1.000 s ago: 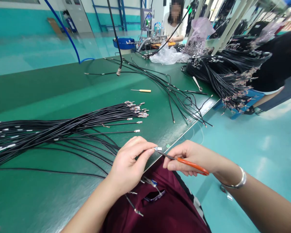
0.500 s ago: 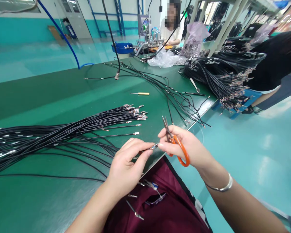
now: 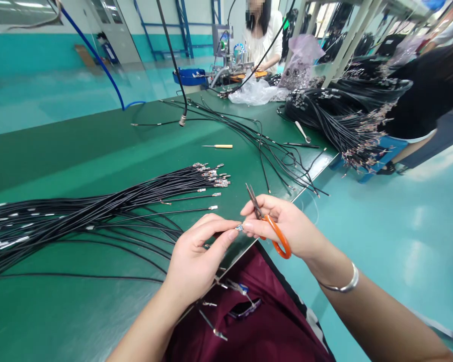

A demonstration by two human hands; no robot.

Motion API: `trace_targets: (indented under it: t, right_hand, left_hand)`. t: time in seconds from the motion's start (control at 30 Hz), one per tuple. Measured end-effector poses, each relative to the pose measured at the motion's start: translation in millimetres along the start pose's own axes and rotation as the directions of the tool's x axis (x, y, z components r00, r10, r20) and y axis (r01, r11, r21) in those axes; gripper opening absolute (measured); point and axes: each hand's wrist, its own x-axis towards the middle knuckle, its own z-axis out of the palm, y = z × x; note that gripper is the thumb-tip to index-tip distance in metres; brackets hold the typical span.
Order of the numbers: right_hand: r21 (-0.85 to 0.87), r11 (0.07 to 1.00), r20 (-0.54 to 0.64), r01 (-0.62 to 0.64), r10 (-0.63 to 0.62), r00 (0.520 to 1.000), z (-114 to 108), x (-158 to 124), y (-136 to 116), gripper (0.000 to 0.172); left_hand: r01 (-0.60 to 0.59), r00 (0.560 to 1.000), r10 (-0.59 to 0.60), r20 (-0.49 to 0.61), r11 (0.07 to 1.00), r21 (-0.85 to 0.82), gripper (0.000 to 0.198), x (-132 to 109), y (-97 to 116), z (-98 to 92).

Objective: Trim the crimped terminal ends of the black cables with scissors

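Observation:
My left hand (image 3: 201,251) is closed, pinching a black cable just behind the small metal connector (image 3: 239,228) at its end. Close against it, my right hand (image 3: 287,223) is closed around orange-handled scissors (image 3: 270,227), whose blades point up and away from me. The thumb and a fingertip of that hand touch the connector. Left of my hands lies a bundle of black cables (image 3: 136,193) with metal connectors on their ends. A few cable ends with connectors (image 3: 219,334) hang over my maroon apron (image 3: 249,322).
A yellow-handled pick (image 3: 222,146) lies on the green table (image 3: 109,151). Loose black cables (image 3: 245,131) spread behind it. A large cable pile (image 3: 335,115) overhangs the right side, beside a person in black. A hanging cable (image 3: 171,60) dangles overhead. Another person works at the back.
My right hand has shifted slightly left with the scissors, and its fingertips now meet the connector. My left hand keeps its pinch almost in place.

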Motion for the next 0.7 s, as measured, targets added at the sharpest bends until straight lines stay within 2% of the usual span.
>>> trace_targets:
  t: [0.2,0.37,0.53,0.6,0.7]
  right_hand:
    - [0.016,1.0,0.007,-0.015,0.015,1.0,1.8,1.3,-1.6,0.024]
    - [-0.087,0.995,-0.07,0.055,-0.061,0.996,3.1,3.5,-4.7,0.026]
    - [-0.032,0.999,-0.05,0.012,-0.013,0.999,3.1,7.0,-7.7,0.026]
    - [-0.02,1.0,-0.062,-0.013,0.012,0.998,4.0,8.5,-9.6,0.026]
    - [-0.017,0.998,-0.091,-0.058,0.056,0.994,6.4,10.6,-13.4,0.027]
  left_hand:
    - [0.038,0.999,-0.038,-0.009,0.996,-0.076,0.012,-0.3,-0.9,-0.4]
    - [0.074,0.996,-0.079,-0.052,0.993,-0.09,0.012,-0.9,-1.8,1.3]
    - [0.111,0.992,-0.117,-0.043,0.988,-0.106,0.007,-0.1,-3.1,1.1]
    - [0.094,0.994,-0.1,-0.047,0.99,-0.107,0.005,-0.3,-3.6,1.1]
    - [0.029,0.993,-0.039,-0.108,0.996,-0.088,0.007,-1.3,-4.4,1.7]
